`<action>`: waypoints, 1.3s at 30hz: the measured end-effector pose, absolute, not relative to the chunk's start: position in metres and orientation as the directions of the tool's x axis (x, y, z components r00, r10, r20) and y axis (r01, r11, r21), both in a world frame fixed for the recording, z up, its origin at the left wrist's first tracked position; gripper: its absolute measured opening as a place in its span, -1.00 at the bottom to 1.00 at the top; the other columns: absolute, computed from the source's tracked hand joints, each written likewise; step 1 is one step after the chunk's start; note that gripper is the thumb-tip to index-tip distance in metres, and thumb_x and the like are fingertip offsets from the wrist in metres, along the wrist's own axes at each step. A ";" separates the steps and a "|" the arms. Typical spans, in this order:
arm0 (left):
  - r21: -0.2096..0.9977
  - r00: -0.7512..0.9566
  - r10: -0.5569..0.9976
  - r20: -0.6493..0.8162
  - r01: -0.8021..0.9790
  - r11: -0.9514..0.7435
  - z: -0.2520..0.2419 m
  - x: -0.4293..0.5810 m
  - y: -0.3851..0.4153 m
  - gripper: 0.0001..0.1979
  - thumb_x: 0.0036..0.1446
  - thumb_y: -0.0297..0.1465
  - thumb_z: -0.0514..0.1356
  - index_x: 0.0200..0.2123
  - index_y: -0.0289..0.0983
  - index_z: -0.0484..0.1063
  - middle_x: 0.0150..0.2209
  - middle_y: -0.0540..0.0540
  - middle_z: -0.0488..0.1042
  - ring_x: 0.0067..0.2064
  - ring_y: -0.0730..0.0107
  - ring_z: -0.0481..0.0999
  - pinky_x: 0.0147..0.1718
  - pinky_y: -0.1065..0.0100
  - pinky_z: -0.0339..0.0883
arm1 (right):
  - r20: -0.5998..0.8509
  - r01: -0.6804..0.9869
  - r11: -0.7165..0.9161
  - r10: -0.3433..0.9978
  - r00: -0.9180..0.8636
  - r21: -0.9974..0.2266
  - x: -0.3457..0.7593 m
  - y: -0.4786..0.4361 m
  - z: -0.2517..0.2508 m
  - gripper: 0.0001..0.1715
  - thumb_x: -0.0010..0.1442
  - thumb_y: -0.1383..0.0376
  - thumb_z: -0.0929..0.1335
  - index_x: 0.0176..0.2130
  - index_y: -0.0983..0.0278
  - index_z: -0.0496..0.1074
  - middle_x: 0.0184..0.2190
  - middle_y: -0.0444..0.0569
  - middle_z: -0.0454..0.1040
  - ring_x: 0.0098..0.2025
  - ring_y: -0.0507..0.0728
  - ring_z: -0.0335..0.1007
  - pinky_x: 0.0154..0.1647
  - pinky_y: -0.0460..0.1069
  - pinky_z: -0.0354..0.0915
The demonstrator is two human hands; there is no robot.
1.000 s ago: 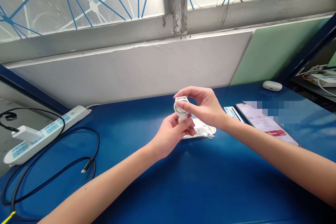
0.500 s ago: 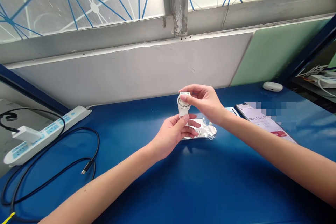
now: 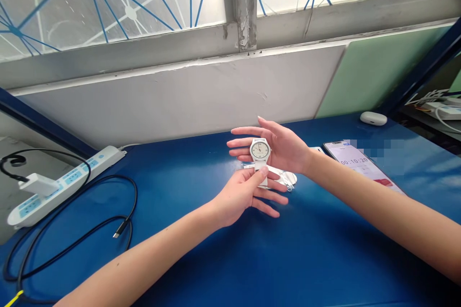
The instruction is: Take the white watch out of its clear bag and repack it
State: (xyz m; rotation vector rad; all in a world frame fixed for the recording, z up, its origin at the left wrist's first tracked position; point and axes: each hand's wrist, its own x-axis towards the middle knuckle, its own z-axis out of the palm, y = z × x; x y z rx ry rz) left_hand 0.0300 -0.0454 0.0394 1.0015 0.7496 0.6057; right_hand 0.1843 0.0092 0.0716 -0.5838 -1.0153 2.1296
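blue worktop (image 3: 306,249) runs below a frosted window. the left hand (image 3: 241,194) closes its grip on the lower strap of a white wristwatch (image 3: 260,149), held upright above mid-worktop, dial showing. the right hand (image 3: 284,146) is spread flat just behind it, grip wide open, empty. a clear plastic bag (image 3: 288,177) lies beneath, seemingly emptied.

Blue tabletop (image 3: 288,259), glossy, runs back to a low white wall panel (image 3: 198,100). A pale green panel (image 3: 370,72) adjoins it at right. Above, a chipped grey mullion (image 3: 245,5) splits two windows (image 3: 108,5). The glass looks frosted, perhaps only dirty, and is crossed by thin blue struts. Daylight comes through flat and soft. A dark blue post (image 3: 425,69) slants at far right.
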 end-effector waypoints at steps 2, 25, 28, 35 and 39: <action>0.902 0.598 0.746 -0.293 -0.086 0.424 0.039 0.030 -0.045 -0.62 0.32 -0.13 0.13 -0.12 -0.35 0.47 -0.16 -0.29 0.58 -0.32 0.24 0.63 -0.50 0.36 0.52 | -0.089 -0.396 -0.460 0.733 -0.674 -0.795 0.186 0.009 0.072 -0.41 0.37 -0.02 0.16 0.07 0.33 0.43 0.00 0.15 0.57 0.00 0.22 0.53 0.17 0.14 0.31; 0.904 0.485 0.817 -0.310 -0.114 0.411 0.038 0.030 -0.042 -0.64 0.34 -0.18 0.14 -0.16 -0.41 0.49 -0.13 -0.35 0.61 -0.02 0.06 0.61 0.01 0.11 0.45 | -0.091 -0.383 -0.436 0.749 -0.657 -0.814 0.186 0.013 0.070 -0.40 0.36 -0.05 0.15 0.01 0.30 0.48 -0.06 0.12 0.60 0.03 0.24 0.50 0.24 0.18 0.21; 0.907 0.457 0.832 -0.314 -0.114 0.405 0.039 0.029 -0.040 -0.64 0.34 -0.18 0.15 -0.18 -0.41 0.49 -0.16 -0.33 0.62 -0.04 0.07 0.62 0.00 0.14 0.47 | -0.102 -0.382 -0.436 0.756 -0.647 -0.815 0.187 0.014 0.070 -0.41 0.36 -0.03 0.15 0.01 0.32 0.47 -0.07 0.13 0.60 0.01 0.22 0.51 0.23 0.16 0.22; 0.958 0.384 0.889 -0.248 -0.039 0.284 0.036 0.027 -0.034 -0.65 0.31 -0.17 0.16 -0.17 -0.39 0.47 -0.16 -0.32 0.61 -0.09 0.08 0.63 -0.07 0.15 0.49 | -0.079 -0.301 -0.330 0.781 -0.620 -0.895 0.191 0.016 0.073 -0.44 0.36 -0.02 0.16 -0.02 0.27 0.50 -0.02 0.10 0.57 0.07 0.25 0.45 0.18 0.18 0.25; 0.975 0.290 0.956 0.052 0.191 -0.111 0.028 0.017 -0.027 -0.68 0.30 -0.17 0.15 -0.17 -0.32 0.50 -0.20 -0.19 0.60 -0.14 0.18 0.61 -0.15 0.26 0.47 | 0.015 -0.128 -0.057 0.865 -0.501 -0.990 0.199 0.006 0.079 -0.62 0.33 0.09 0.27 -0.05 0.24 0.52 -0.05 0.04 0.58 0.05 0.23 0.45 0.21 0.17 0.22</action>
